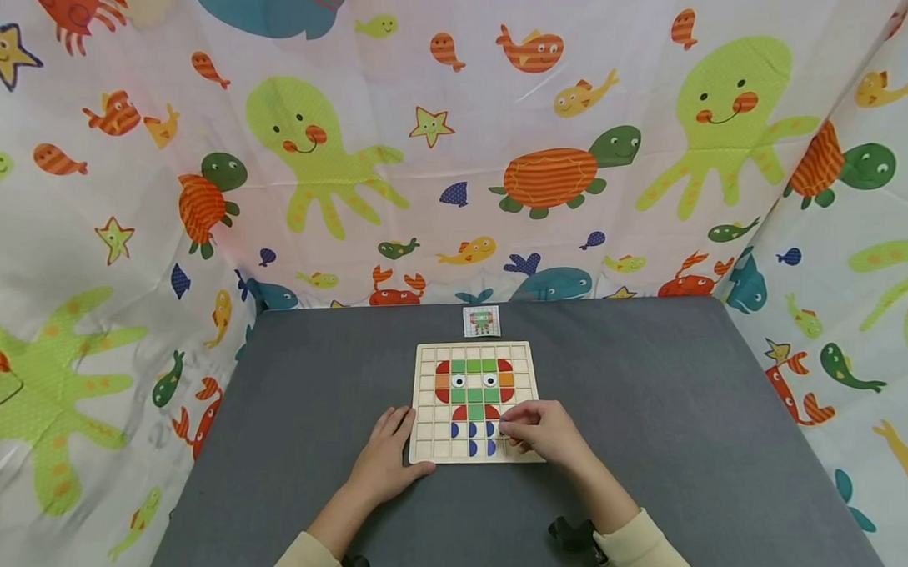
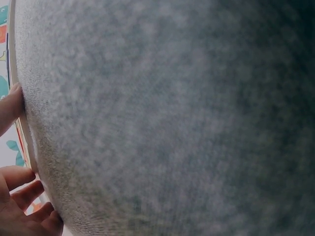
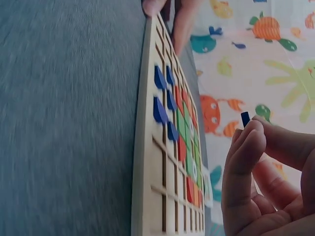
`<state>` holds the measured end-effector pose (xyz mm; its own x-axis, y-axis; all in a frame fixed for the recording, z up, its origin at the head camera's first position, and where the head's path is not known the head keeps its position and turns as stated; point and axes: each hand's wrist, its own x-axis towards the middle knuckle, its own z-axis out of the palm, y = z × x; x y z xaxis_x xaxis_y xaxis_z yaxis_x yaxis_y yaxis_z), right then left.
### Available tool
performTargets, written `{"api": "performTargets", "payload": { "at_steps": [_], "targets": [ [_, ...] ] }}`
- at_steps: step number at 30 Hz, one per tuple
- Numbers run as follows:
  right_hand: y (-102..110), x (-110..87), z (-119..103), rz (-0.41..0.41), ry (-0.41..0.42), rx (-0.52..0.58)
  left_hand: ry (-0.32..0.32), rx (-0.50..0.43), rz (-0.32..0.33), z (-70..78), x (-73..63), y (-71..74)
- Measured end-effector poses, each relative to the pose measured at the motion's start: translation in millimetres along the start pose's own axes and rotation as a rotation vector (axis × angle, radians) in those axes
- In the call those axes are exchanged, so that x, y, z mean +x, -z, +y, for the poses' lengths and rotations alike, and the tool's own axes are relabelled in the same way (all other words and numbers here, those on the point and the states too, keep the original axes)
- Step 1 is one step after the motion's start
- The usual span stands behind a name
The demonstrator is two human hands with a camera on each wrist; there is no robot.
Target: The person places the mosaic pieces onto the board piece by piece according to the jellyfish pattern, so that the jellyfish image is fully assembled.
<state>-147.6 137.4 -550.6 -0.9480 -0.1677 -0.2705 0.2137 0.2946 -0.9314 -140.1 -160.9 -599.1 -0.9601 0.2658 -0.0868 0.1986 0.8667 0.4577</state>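
Note:
A square wooden grid board (image 1: 424, 430) lies on the table with red, green and orange tiles, two eye tiles and several blue half-round tiles in its cells. My left hand (image 1: 388, 459) rests along the board's left side, thumb at the near left corner, fingers fairly straight. In the left wrist view only some fingers (image 2: 22, 196) appear, at the frame's edge. Over the board's right side, my right hand (image 1: 547, 432) pinches a small dark blue tile (image 3: 245, 118) between thumb and fingertips. Most of that tile is hidden by the fingers, so its shape cannot be told.
A small picture card (image 1: 481, 322) showing a coloured grid figure lies just beyond the board. The grey tabletop (image 1: 653, 393) spreads to both sides. A curtain (image 1: 450, 175) printed with sea animals hangs behind and at the sides.

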Motion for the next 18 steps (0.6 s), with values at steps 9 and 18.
{"api": "performTargets", "payload": {
  "at_steps": [9,18],
  "targets": [
    [-33.9,6.9,-3.1,-0.034,-0.039,0.079,-0.007,0.008,0.004,0.2,-0.4,0.2],
    [-62.5,13.8,-3.5,-0.005,-0.012,-0.036,-0.009,0.005,0.006,2.3,0.1,3.2]
  ]
}}
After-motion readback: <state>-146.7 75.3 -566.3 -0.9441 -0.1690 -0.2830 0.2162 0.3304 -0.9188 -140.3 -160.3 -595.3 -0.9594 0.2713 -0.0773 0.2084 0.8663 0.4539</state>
